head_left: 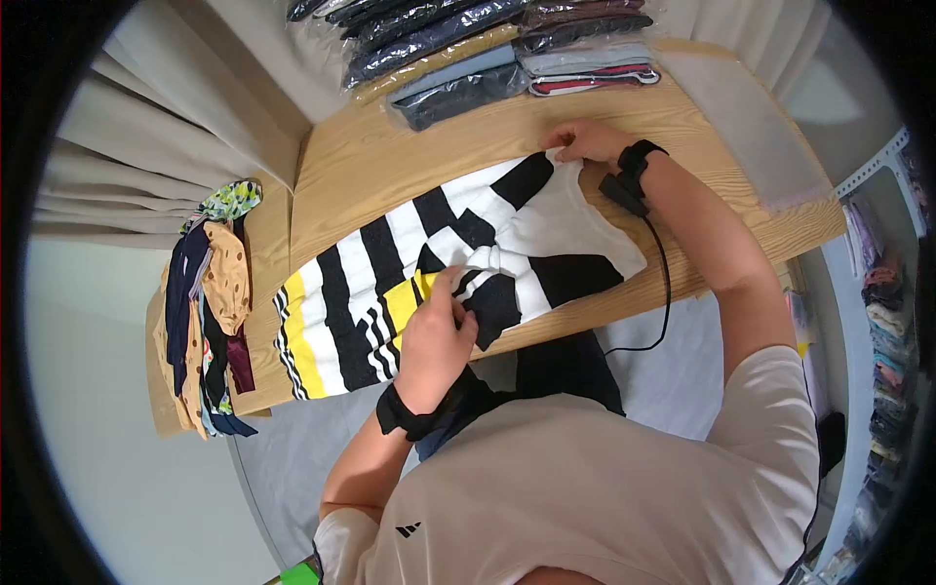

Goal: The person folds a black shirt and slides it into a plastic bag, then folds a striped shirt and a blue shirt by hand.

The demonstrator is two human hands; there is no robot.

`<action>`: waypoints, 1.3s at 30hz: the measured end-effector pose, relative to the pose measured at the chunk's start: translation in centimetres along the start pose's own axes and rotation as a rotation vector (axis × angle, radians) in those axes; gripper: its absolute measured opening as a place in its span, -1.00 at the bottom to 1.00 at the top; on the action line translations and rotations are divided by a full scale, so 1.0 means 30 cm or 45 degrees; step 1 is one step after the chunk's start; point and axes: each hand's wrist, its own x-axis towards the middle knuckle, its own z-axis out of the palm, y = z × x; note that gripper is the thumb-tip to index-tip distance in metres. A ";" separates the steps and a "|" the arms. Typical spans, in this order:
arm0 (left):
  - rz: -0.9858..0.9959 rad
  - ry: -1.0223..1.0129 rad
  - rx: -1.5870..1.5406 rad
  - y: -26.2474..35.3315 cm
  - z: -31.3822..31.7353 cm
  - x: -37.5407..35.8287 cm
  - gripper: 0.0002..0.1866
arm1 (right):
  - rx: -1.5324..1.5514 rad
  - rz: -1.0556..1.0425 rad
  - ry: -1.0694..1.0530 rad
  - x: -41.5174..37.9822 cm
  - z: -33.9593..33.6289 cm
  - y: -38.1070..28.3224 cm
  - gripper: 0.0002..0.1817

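The striped shirt (pixel 458 263) lies flat across the counter (pixel 370 156). Left hand (pixel 436 331) pinches the near hem; right hand (pixel 585 141) grips the far edge. Best pull both edges taut and square before creasing.

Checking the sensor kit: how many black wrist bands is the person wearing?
2. One black wrist band sits on the left wrist at the table's near edge; the other black wrist band, trailing a black cable, sits on the right wrist by the striped garment's far corner.
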 end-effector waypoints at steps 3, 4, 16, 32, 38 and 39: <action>-0.131 0.126 0.033 0.016 -0.049 0.004 -0.68 | 0.089 0.002 -0.008 0.018 -0.002 0.028 -0.67; -0.201 0.177 0.091 0.018 -0.070 0.007 -0.73 | 0.093 0.000 -0.025 0.027 -0.002 0.040 -0.67; -0.349 -0.031 0.128 -0.080 -0.035 0.021 -0.66 | -0.003 -0.066 0.059 0.020 -0.002 0.052 -0.81; 0.251 0.503 -0.504 0.097 -0.234 -0.022 -0.91 | 0.014 -0.182 0.085 0.042 -0.025 0.091 -0.78; 0.334 -0.059 -0.349 0.150 -0.234 -0.041 -0.89 | 0.184 -0.233 0.065 -0.042 -0.001 0.015 -0.62; 0.388 -0.055 -0.309 0.158 -0.223 -0.039 -0.90 | 0.099 -0.239 0.049 -0.059 0.003 -0.007 -0.61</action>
